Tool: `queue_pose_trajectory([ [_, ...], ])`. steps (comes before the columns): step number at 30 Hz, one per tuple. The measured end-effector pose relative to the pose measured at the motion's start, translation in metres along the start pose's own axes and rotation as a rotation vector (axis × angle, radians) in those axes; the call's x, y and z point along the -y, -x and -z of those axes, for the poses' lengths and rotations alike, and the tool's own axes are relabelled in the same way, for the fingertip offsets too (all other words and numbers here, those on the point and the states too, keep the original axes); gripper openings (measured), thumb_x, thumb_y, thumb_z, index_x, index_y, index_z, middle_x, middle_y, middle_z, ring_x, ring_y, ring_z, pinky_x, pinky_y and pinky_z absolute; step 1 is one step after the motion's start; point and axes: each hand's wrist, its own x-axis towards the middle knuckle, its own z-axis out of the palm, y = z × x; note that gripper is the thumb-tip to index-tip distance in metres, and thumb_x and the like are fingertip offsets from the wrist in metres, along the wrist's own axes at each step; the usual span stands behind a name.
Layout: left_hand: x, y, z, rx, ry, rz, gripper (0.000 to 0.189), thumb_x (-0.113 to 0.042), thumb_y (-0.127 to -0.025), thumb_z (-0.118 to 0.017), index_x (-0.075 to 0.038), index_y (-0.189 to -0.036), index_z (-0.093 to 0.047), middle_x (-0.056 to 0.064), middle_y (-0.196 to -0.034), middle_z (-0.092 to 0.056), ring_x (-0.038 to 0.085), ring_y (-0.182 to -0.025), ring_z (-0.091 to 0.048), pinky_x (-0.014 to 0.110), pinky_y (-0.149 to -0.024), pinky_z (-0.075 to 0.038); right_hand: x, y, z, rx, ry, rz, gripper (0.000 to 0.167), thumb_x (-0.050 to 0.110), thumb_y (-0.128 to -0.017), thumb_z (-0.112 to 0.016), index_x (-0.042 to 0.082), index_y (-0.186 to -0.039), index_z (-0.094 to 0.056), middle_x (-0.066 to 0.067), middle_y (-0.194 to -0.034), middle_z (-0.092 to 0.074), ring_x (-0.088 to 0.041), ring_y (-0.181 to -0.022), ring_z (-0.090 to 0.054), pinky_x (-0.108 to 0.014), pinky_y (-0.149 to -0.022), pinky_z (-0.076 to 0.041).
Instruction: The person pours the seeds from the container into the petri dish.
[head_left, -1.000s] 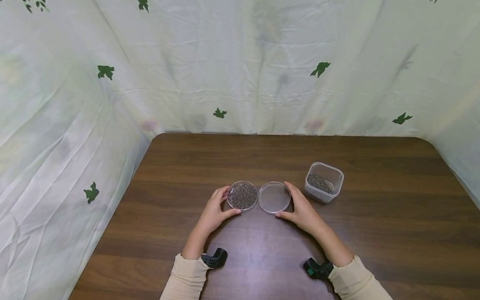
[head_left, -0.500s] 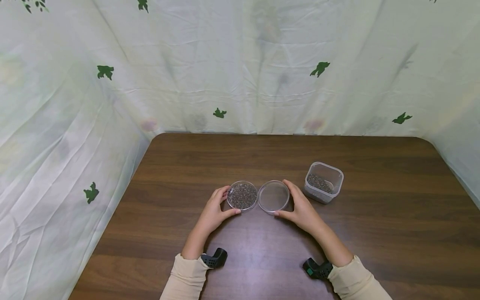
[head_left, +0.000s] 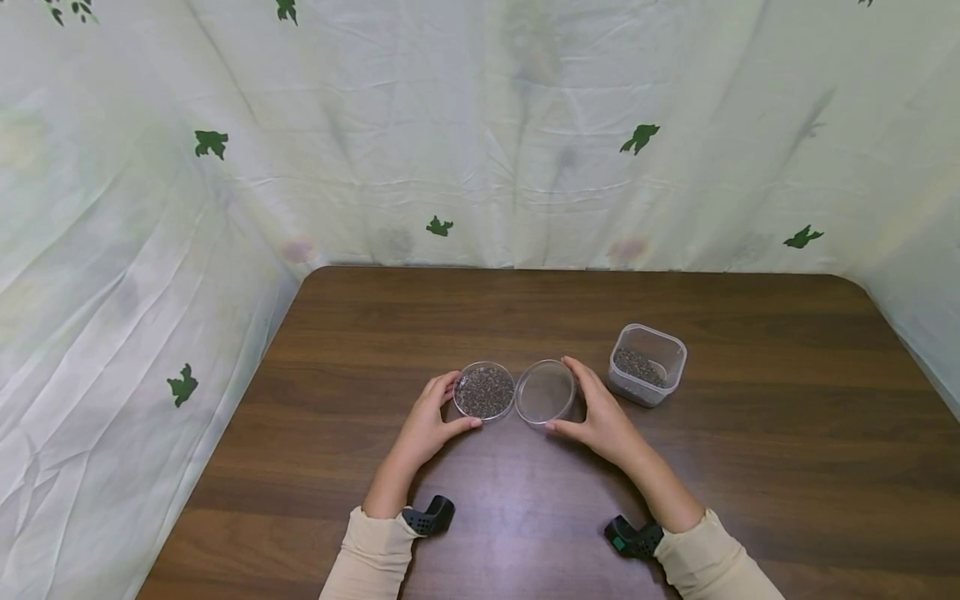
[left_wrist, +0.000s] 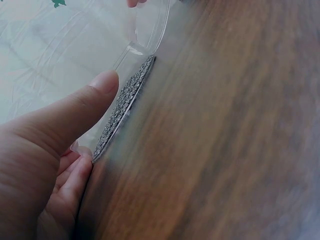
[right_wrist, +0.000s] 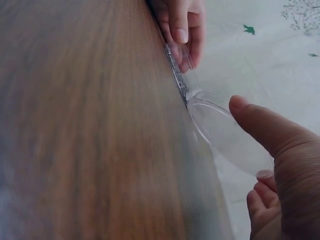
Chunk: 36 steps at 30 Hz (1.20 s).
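A clear round petri dish point(head_left: 484, 392) full of small dark grains lies flat on the table. My left hand point(head_left: 429, 423) holds it by the left side, thumb at the near rim and fingers round the far side. Just to its right is a clear, shallow petri dish lid point(head_left: 545, 393) with nothing in it. My right hand point(head_left: 602, 421) grips that lid between thumb and fingers. In the right wrist view the lid point(right_wrist: 227, 132) is tilted, its right side raised off the table, and its left edge meets the dish's rim.
A clear square plastic tub point(head_left: 634, 389), partly filled with the same dark grains, stands behind and right of my right hand. The brown wooden table point(head_left: 390, 321) ends at a pale cloth backdrop point(head_left: 480, 142) with green leaf shapes.
The right side of the lid has risen a little and tipped toward the dish, with my right hand shifting slightly left. My left hand and the dish have stayed put.
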Motion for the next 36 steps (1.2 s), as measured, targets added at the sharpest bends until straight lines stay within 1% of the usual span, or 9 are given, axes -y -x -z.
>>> queue_pose_trajectory([
  [6,0.001,0.000,0.000,-0.002,-0.007,-0.003,0.080,-0.024,-0.066,-0.080,0.001,-0.130,-0.040,0.017,-0.124,-0.043,0.028,-0.112,-0.048,0.031,-0.096,-0.039,0.002,-0.004,-0.001,-0.003,-0.004,0.022,0.093,0.026,-0.065,-0.082,0.004,-0.138,-0.028,-0.013,-0.137,-0.035,-0.024,-0.125,-0.032,-0.044,-0.101,-0.031],
  [12,0.001,0.000,-0.001,0.001,-0.006,-0.006,0.079,-0.024,-0.066,-0.080,0.001,-0.130,-0.040,0.017,-0.124,-0.043,0.028,-0.112,-0.048,0.031,-0.096,-0.039,0.006,-0.007,-0.001,-0.004,-0.008,0.032,0.093,0.026,-0.065,-0.081,0.003,-0.138,-0.028,-0.012,-0.138,-0.034,-0.024,-0.126,-0.031,-0.044,-0.102,-0.030],
  [18,0.001,0.000,-0.001,0.001,-0.006,-0.009,0.079,-0.023,-0.066,-0.080,0.002,-0.130,-0.040,0.018,-0.124,-0.043,0.028,-0.112,-0.048,0.031,-0.096,-0.039,0.008,-0.010,-0.001,0.009,-0.026,0.029,0.093,0.031,-0.066,-0.080,0.004,-0.138,-0.028,-0.011,-0.139,-0.033,-0.023,-0.127,-0.029,-0.044,-0.103,-0.029],
  [25,0.001,0.000,0.000,-0.001,-0.008,-0.012,0.079,-0.024,-0.066,-0.079,0.002,-0.130,-0.040,0.018,-0.124,-0.043,0.028,-0.112,-0.048,0.031,-0.096,-0.040,0.010,-0.015,-0.003,0.011,-0.031,0.038,0.093,0.035,-0.066,-0.079,0.004,-0.138,-0.029,-0.009,-0.138,-0.034,-0.023,-0.126,-0.031,-0.046,-0.101,-0.030],
  [31,0.000,0.001,0.000,-0.001,-0.003,-0.009,0.079,-0.023,-0.066,-0.080,0.002,-0.130,-0.040,0.017,-0.124,-0.043,0.028,-0.112,-0.048,0.031,-0.096,-0.040,0.010,-0.019,-0.005,0.029,-0.049,0.015,0.094,0.040,-0.067,-0.077,0.008,-0.140,-0.027,-0.007,-0.139,-0.033,-0.022,-0.126,-0.031,-0.046,-0.101,-0.030],
  [36,-0.001,0.001,0.000,-0.006,0.006,-0.008,0.078,-0.020,-0.066,-0.080,0.003,-0.129,-0.041,0.017,-0.123,-0.044,0.029,-0.112,-0.048,0.031,-0.096,-0.040,0.010,-0.022,-0.006,0.028,-0.062,0.026,0.094,0.040,-0.066,-0.078,0.010,-0.139,-0.028,-0.008,-0.139,-0.034,-0.023,-0.126,-0.032,-0.047,-0.101,-0.030],
])
